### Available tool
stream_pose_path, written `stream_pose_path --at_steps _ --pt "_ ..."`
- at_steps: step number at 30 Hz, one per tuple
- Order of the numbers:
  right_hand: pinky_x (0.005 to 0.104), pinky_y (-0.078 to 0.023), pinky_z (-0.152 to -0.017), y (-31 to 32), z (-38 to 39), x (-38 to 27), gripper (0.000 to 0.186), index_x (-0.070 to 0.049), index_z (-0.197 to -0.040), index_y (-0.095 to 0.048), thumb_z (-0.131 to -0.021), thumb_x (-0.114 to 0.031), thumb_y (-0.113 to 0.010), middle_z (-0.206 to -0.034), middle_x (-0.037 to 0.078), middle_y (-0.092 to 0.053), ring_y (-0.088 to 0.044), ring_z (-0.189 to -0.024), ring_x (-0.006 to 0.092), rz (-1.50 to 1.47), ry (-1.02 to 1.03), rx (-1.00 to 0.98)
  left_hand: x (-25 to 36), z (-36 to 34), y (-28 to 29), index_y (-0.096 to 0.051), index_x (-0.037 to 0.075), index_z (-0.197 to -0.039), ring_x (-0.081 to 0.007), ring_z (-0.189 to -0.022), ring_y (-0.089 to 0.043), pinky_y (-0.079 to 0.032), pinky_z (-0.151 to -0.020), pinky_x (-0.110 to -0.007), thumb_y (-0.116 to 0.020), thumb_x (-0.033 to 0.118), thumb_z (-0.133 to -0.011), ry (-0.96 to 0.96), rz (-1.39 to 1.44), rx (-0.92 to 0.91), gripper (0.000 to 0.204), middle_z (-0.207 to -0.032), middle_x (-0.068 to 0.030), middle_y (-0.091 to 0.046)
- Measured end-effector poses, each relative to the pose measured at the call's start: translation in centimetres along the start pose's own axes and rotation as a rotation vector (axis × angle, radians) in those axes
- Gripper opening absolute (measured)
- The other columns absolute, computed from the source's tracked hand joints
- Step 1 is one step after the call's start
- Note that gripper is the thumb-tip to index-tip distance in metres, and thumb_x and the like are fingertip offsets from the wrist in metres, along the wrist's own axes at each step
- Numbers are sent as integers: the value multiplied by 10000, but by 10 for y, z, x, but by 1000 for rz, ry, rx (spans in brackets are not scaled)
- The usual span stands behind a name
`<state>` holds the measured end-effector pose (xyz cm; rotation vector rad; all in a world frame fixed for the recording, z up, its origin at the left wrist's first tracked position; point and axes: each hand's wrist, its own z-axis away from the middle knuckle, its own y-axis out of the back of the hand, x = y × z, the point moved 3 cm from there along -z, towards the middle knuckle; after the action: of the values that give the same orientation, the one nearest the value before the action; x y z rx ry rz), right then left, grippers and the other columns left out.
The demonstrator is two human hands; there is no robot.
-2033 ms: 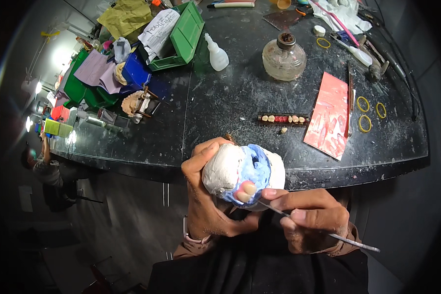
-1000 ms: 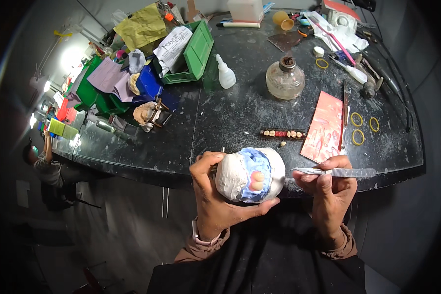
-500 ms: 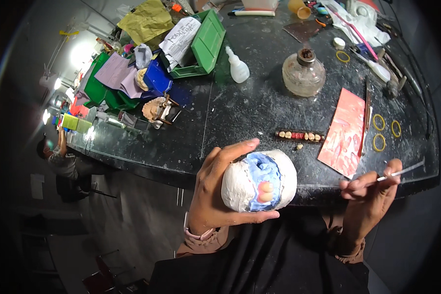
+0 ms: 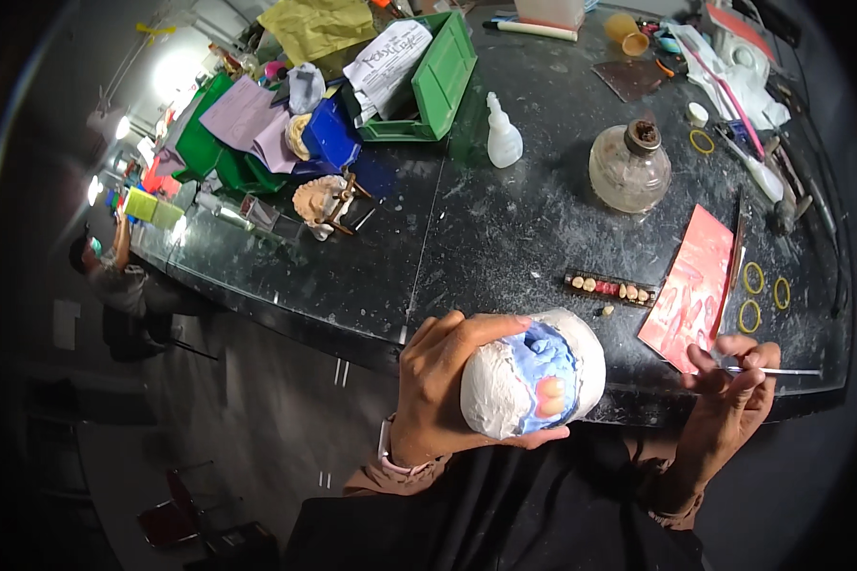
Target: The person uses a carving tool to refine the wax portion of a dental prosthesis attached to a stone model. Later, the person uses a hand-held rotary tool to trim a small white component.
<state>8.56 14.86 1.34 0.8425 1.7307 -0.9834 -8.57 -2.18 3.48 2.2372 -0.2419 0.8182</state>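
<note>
White plaster dental cast (image 4: 505, 385) with blue impression material (image 4: 541, 360), frame lower centre, clamped in left hand (image 4: 443, 385). At cast's 3 o'clock, right hand (image 4: 728, 390) pinched on thin metal instrument (image 4: 781, 371). At 1 o'clock: tooth strip (image 4: 609, 286), red wax sheet (image 4: 690, 285) on black worktable (image 4: 467, 238).

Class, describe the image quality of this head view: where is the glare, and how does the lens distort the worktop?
Head view: strong glare from a bright lamp at upper left; the dark speckled worktop bows with fisheye curvature; black vignette rings the frame; the white plaster dental cast stays reasonably sharp.
</note>
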Motion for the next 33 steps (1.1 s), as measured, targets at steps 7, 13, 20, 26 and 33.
stream_pose_path --at_steps 7,13,20,26,33 --pt "237 -551 -518 12 -9 9 337 -31 -1010 -373 -950 -355 -442 -998 115 -515 -676 -770 258 59 29 68 2 10 -5 -550 65 -1045 -218 -784 -653 -483 -711 -305 -892 436 -457 102 30 99 774 -915 -83 -655" --pt "271 -573 -571 4 -8 11 233 -29 -972 -431 -966 -261 -444 -979 111 -536 -669 -826 304 201 48 -19 7 12 -13 -541 40 -1045 -214 -774 -657 -507 -675 -307 -897 413 -464 105 -20 183 777 -903 -95 -648" --pt "283 -581 -626 -2 -7 11 143 -1 -974 -468 -954 -143 -464 -942 147 -579 -665 -839 284 117 25 -65 10 13 -17 -533 32 -1044 -218 -760 -652 -531 -681 -313 -893 429 -463 90 -99 158 791 -904 -94 -633" --pt "292 -589 -641 -7 -4 12 102 18 -953 -493 -917 -73 -518 -906 149 -590 -663 -829 275 89 92 -91 8 16 -20 -521 27 -1048 -229 -771 -647 -536 -691 -329 -897 435 -453 156 -6 219 813 -923 -92 -598" --pt "292 -587 -626 -5 -4 11 104 14 -958 -493 -920 -79 -516 -915 149 -590 -669 -811 275 74 57 -53 6 22 -19 -453 14 -1103 -201 -828 -607 -517 -729 -309 -916 386 -429 153 -27 137 899 -984 -92 -546"
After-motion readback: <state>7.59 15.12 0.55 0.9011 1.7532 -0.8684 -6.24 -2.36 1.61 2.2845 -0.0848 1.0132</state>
